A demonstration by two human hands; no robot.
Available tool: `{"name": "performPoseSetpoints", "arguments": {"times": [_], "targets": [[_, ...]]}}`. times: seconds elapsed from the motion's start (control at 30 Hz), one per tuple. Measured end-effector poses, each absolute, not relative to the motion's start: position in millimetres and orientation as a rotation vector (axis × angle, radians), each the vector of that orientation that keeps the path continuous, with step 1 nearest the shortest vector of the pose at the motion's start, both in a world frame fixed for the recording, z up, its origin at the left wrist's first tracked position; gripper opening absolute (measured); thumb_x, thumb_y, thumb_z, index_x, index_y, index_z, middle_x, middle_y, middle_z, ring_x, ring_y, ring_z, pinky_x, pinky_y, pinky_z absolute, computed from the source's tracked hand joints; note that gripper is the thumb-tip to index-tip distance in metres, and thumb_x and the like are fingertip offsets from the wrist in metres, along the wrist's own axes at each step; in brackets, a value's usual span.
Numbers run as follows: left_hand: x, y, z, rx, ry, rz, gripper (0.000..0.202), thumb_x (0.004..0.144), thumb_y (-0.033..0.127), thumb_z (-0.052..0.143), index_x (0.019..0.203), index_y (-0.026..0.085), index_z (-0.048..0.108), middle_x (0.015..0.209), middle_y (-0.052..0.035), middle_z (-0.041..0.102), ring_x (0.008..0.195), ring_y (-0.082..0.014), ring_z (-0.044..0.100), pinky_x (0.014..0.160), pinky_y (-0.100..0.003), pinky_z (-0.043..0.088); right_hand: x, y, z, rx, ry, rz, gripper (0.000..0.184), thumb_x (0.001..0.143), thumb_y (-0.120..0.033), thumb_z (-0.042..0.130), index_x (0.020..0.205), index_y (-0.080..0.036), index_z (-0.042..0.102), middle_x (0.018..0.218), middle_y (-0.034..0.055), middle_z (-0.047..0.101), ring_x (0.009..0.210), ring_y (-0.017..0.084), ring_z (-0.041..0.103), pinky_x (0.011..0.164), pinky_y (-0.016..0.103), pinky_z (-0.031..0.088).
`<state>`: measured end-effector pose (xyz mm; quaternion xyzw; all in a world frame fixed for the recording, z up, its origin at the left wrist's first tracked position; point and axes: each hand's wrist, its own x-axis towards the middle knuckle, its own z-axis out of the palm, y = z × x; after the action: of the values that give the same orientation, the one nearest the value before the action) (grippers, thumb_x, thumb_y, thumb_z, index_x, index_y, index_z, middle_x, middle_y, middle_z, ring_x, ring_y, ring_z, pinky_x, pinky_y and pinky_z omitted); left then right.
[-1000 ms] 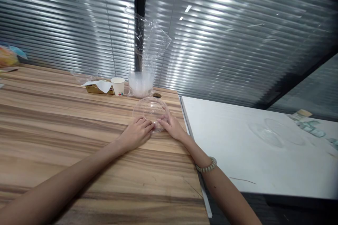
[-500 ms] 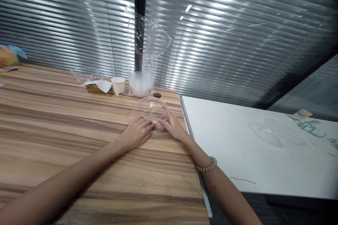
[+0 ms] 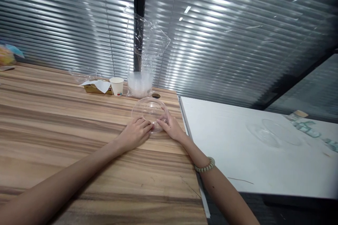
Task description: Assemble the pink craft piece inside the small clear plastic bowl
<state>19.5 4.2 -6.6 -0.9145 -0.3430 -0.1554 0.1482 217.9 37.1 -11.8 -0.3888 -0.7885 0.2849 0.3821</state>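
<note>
A clear round plastic lid (image 3: 149, 111) lies on the wooden table (image 3: 66, 123) near its right edge. My left hand (image 3: 135, 133) rests at the lid's near rim, fingers curled and pinching the edge. My right hand (image 3: 171, 126) meets it from the right, fingertips pressed on the same near rim, thumb along the lid's side. A bead bracelet (image 3: 205, 166) circles my right wrist. Both forearms stretch across the tabletop.
Behind the lid stands a stack of clear bowls in a tall plastic sleeve (image 3: 139, 77), a white paper cup (image 3: 117, 86) and a flat box with paper (image 3: 97, 86). A white table (image 3: 253, 147) adjoins on the right, carrying clear lids (image 3: 274, 134) and a bottle (image 3: 303, 126). Blinds fill the back.
</note>
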Motion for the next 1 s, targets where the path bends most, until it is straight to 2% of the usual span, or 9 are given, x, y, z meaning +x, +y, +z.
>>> {"name": "performPoseSetpoints", "arguments": {"times": [0.5, 0.8, 0.9, 1.0], "targets": [[18.5, 4.4, -8.1, -2.627, -0.904, -0.549, 0.022, 0.086, 0.016, 0.049, 0.106, 0.015, 0.059, 0.100, -0.0064, 0.064, 0.093, -0.0210, 0.055, 0.092, -0.036, 0.037, 221.1, 34.6, -10.4, -0.991, -2.027, 0.597, 0.061, 0.086, -0.038, 0.053, 0.139, -0.020, 0.029, 0.089, 0.0036, 0.065, 0.074, 0.018, 0.061, 0.072, 0.031, 0.047], [17.7, 3.9, -6.3, -2.632, -0.845, -0.619, 0.021, 0.086, 0.014, 0.047, 0.104, 0.015, 0.059, 0.097, -0.0069, 0.064, 0.094, -0.0206, 0.056, 0.093, -0.037, 0.040, 221.4, 30.9, -6.7, -1.003, -1.995, 0.496, 0.061, 0.085, -0.040, 0.051, 0.139, -0.018, 0.031, 0.088, 0.0045, 0.066, 0.076, 0.020, 0.062, 0.076, 0.034, 0.048], [17.2, 3.1, -5.3, -2.633, -0.836, -0.652, 0.022, 0.086, 0.014, 0.047, 0.105, 0.016, 0.059, 0.096, -0.0063, 0.064, 0.096, -0.0200, 0.056, 0.097, -0.040, 0.039, 221.4, 30.5, -5.7, -0.990, -1.986, 0.477, 0.060, 0.086, -0.040, 0.050, 0.138, -0.017, 0.033, 0.085, 0.0040, 0.066, 0.076, 0.021, 0.063, 0.076, 0.034, 0.048], [17.3, 1.2, -3.9, -2.595, -0.856, -0.692, 0.021, 0.086, 0.014, 0.046, 0.102, 0.016, 0.060, 0.095, -0.0056, 0.064, 0.096, -0.0189, 0.057, 0.107, -0.045, 0.031, 221.4, 31.2, -6.0, -0.961, -1.970, 0.482, 0.059, 0.086, -0.039, 0.050, 0.138, -0.018, 0.033, 0.084, 0.0036, 0.066, 0.076, 0.020, 0.063, 0.074, 0.032, 0.048]]}}
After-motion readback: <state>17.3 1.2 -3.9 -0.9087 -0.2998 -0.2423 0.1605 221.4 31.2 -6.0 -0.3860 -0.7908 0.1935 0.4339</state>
